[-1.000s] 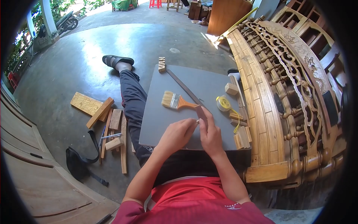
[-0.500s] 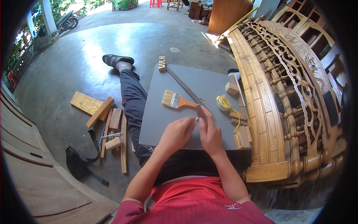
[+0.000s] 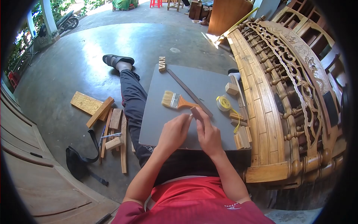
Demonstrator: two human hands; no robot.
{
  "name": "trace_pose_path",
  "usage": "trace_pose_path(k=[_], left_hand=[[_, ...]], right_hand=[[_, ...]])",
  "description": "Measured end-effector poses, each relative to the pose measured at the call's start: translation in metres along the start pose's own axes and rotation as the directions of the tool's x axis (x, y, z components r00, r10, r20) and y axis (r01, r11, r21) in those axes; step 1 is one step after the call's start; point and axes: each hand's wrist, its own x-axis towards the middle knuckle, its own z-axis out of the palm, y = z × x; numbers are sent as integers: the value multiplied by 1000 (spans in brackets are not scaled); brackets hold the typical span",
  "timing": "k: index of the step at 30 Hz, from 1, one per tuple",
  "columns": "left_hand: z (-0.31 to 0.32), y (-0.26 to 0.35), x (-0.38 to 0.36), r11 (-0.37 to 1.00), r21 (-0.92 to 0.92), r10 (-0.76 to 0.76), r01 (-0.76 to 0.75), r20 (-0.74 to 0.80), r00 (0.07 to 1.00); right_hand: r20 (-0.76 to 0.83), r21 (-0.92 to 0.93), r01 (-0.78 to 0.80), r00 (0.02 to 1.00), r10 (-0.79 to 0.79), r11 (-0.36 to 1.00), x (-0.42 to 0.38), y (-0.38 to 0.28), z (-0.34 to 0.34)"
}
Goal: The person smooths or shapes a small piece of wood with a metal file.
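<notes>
Above the grey board [image 3: 160, 127], my left hand [image 3: 175, 130] is closed in a pinch on a small pale piece [image 3: 191, 117], too small to name. Close beside it, my right hand [image 3: 209, 136] grips a small flat brown piece [image 3: 197, 113], its fingers partly hiding it. Just beyond my hands lies a paintbrush [image 3: 174, 100] with an orange handle and pale bristles. A long dark wooden strip [image 3: 186, 89] runs diagonally behind the brush. Right of these sits a yellow tape measure [image 3: 223, 103] with a yellow strap.
Carved block letters [image 3: 162, 64] stand at the board's far corner. Small wood blocks [image 3: 242, 137] line its right edge, beside a carved wooden bench [image 3: 257, 112]. On the floor to the left are wood offcuts [image 3: 115, 121], a carved plank [image 3: 86, 103] and a black bag [image 3: 77, 160].
My left hand has shifted slightly left and down. The brown piece in my right hand has turned and tilted to the left, showing more of its face.
</notes>
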Motion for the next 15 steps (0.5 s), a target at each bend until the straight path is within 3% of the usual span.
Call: trace_pose_path(k=[4,7,10,13,15], left_hand=[[1,-7,1,997,-34,76,-72,124,989],[-1,-4,3,998,-39,-40,42,33,999],[0,-5,2,999,-39,25,-25,-6,1000],[3,-7,0,995,0,94,-95,100,991],[0,-5,2,1000,-12,-11,12,57,998]], right_hand=[[-49,15,-27,998,28,1000,1,1,1],[-3,2,16,1000,-16,1000,-2,0,-1],[-34,-6,8,999,-9,1000,0,-2,0],[-52,-11,-32,998,31,999,0,-1,0],[-19,-19,-33,999,33,999,-3,0,0]])
